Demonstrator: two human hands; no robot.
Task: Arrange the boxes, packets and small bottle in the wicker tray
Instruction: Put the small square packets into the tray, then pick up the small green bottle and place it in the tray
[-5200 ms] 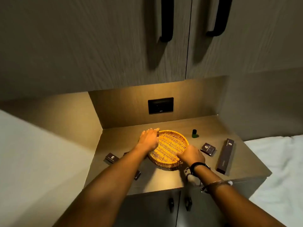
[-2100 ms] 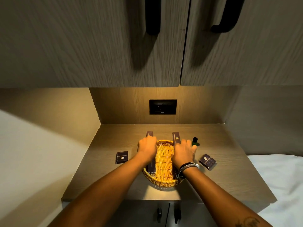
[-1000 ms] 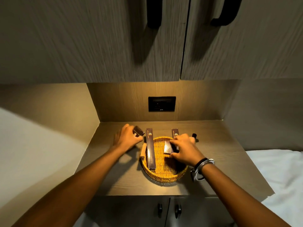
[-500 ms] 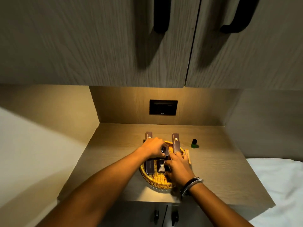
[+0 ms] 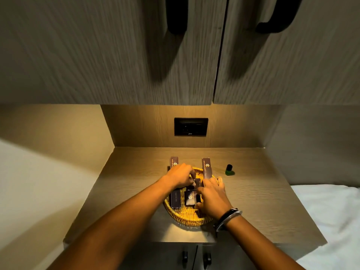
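The round wicker tray (image 5: pixel 187 217) sits near the front of the wooden counter. Two long dark boxes lie across it, one on the left (image 5: pixel 174 199) and one on the right (image 5: pixel 206 169), their far ends sticking out over the rim. My left hand (image 5: pixel 180 175) pinches a small dark box (image 5: pixel 197 183) over the tray's middle. My right hand (image 5: pixel 212 195) grips another small dark box (image 5: pixel 190 197) lying on the weave. A tan stick-like packet (image 5: pixel 220 178) shows just past my right fingers. The small green bottle (image 5: pixel 229 170) stands on the counter right of the tray.
Overhead cabinet doors with black handles (image 5: pixel 176 16) hang low above the counter. A black wall socket (image 5: pixel 191 126) is set in the back panel. White bedding (image 5: pixel 331 221) borders the counter's right side, a pale wall its left. Lower cabinet knobs (image 5: pixel 194 257) sit below the front edge.
Both hands came from the tray's sides to its middle, each bringing a small dark box into the tray. In the last half second they have hardly shifted.
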